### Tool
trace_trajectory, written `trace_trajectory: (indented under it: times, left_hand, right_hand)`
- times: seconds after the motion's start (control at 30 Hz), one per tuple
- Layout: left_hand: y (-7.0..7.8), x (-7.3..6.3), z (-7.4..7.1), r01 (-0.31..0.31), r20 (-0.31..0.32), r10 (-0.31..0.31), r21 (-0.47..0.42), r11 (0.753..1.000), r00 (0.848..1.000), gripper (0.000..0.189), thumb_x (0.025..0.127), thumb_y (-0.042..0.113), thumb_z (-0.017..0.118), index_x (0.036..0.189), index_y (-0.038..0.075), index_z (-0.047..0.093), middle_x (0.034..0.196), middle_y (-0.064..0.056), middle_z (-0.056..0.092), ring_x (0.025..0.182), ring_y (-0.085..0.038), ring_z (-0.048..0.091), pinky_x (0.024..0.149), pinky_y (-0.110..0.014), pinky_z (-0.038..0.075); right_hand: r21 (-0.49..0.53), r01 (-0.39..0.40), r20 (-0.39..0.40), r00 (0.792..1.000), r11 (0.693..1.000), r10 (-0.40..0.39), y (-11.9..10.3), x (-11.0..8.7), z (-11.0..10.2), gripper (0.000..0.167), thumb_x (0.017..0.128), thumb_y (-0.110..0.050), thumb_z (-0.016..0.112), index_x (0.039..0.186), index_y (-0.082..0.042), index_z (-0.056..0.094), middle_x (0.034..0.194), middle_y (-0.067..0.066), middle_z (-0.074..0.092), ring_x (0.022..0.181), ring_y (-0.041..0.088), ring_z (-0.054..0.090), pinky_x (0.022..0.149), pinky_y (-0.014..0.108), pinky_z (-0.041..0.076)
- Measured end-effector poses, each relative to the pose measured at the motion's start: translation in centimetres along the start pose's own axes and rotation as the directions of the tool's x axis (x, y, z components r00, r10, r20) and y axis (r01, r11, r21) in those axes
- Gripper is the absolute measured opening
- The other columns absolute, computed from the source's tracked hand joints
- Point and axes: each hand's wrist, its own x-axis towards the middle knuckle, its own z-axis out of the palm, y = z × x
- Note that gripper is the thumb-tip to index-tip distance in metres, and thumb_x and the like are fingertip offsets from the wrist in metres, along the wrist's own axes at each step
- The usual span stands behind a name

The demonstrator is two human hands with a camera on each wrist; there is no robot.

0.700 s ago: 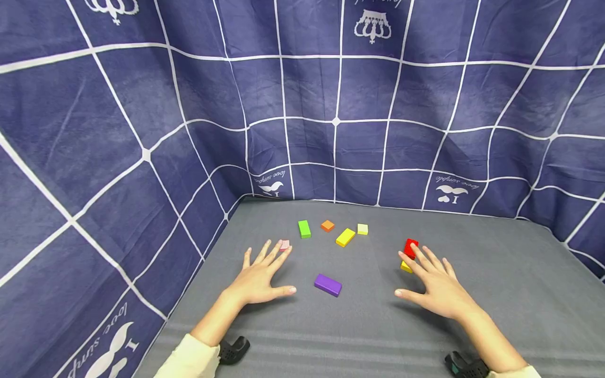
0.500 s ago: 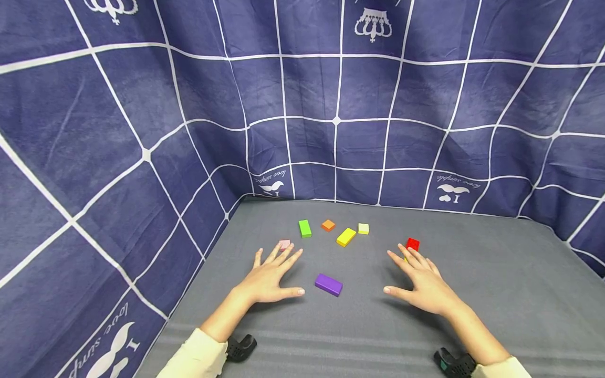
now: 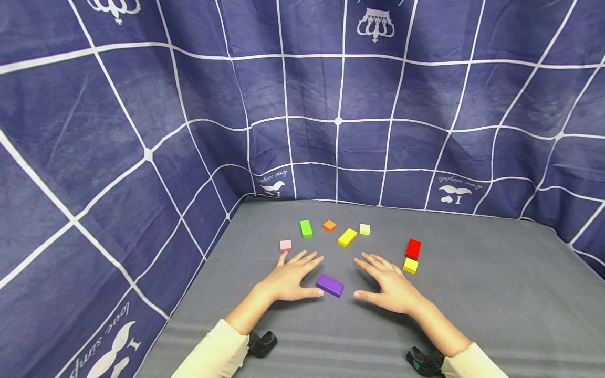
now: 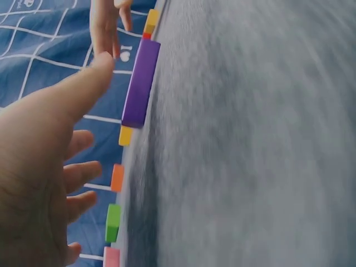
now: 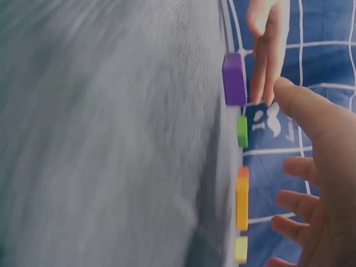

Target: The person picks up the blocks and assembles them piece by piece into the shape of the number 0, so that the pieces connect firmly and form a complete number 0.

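A purple block [image 3: 330, 285] lies on the grey tabletop between the two hands. To its left the left hand [image 3: 290, 281] hovers with spread fingers, its thumb tip close to the block's left end in the head view. The right hand [image 3: 392, 287] is held over the table on the other side, fingers spread, thumb pointing toward the block with a gap between. Neither hand holds anything. In the left wrist view the purple block [image 4: 141, 84] stands beyond the left thumb; in the right wrist view the purple block [image 5: 234, 79] appears past the right thumb.
Farther back lie a pink block [image 3: 285, 245], a green block [image 3: 306, 229], an orange block [image 3: 329, 226], a yellow block [image 3: 347, 238] and a pale yellow block [image 3: 364, 229]. At right, a red block [image 3: 413, 249] adjoins a yellow block [image 3: 410, 265]. A blue curtain [image 3: 359, 142] hangs behind.
Both hands have moved inward toward the purple block, the left one rightward and the right one leftward. The red and yellow blocks at right are now uncovered. The blocks stay put.
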Motion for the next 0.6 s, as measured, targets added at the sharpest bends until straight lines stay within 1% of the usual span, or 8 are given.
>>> trace_trajectory:
  times: [0.1, 0.2, 0.3, 0.4, 0.6]
  left_hand:
    - [0.4, 0.3, 0.0, -0.013, 0.010, 0.013, -0.010, 1.000, 1.000, 0.080, 0.084, 0.059, 0.064, 0.149, 0.019, 0.041, 0.150, -0.002, 0.044, 0.140, -0.028, 0.033, 0.108, -0.063, 0.019]
    - [0.7, 0.5, 0.1, -0.048, -0.002, 0.048, -0.001, 0.999, 0.999, 0.072, 0.085, 0.052, 0.068, 0.143, 0.014, 0.050, 0.143, -0.003, 0.052, 0.136, -0.027, 0.041, 0.108, -0.055, 0.027]
    - [0.8, 0.6, 0.2, -0.095, -0.042, 0.096, 0.023, 0.995, 0.995, 0.062, 0.085, 0.044, 0.071, 0.134, 0.009, 0.059, 0.133, -0.004, 0.060, 0.128, -0.025, 0.050, 0.105, -0.047, 0.035]
    - [0.8, 0.6, 0.4, -0.131, -0.084, 0.134, 0.043, 0.991, 0.987, 0.054, 0.085, 0.038, 0.074, 0.128, 0.007, 0.064, 0.125, -0.003, 0.065, 0.120, -0.021, 0.056, 0.101, -0.042, 0.039]
    - [0.9, 0.8, 0.8, -0.163, -0.145, 0.171, 0.063, 0.985, 0.975, 0.043, 0.084, 0.029, 0.076, 0.121, 0.008, 0.069, 0.117, 0.000, 0.069, 0.112, -0.019, 0.059, 0.096, -0.038, 0.043]
  right_hand:
    - [0.007, 0.030, -0.008, 1.000, 1.000, -0.030, -0.6, 0.5, 0.5, 0.073, 0.082, -0.053, 0.071, 0.140, -0.010, 0.054, 0.141, 0.012, 0.051, 0.130, 0.034, 0.044, 0.099, 0.062, 0.034]
    - [0.008, 0.061, -0.014, 0.998, 0.998, -0.061, -1.2, 0.9, 1.0, 0.067, 0.082, -0.046, 0.074, 0.134, -0.008, 0.058, 0.133, 0.008, 0.058, 0.123, 0.028, 0.051, 0.095, 0.057, 0.039]
    - [0.005, 0.080, -0.002, 0.997, 0.997, -0.080, -1.8, 1.3, 1.5, 0.062, 0.081, -0.043, 0.075, 0.130, -0.007, 0.061, 0.127, 0.005, 0.062, 0.118, 0.025, 0.055, 0.091, 0.054, 0.042]
    - [0.013, 0.095, 0.001, 0.995, 0.995, -0.095, -2.3, 1.6, 1.9, 0.058, 0.081, -0.041, 0.077, 0.126, -0.007, 0.064, 0.121, 0.005, 0.064, 0.113, 0.023, 0.057, 0.090, 0.052, 0.044]
    - [0.012, 0.131, -0.018, 0.991, 0.991, -0.130, -3.1, 2.1, 2.5, 0.047, 0.079, -0.035, 0.080, 0.116, -0.008, 0.069, 0.108, 0.002, 0.067, 0.103, 0.019, 0.060, 0.088, 0.046, 0.048]
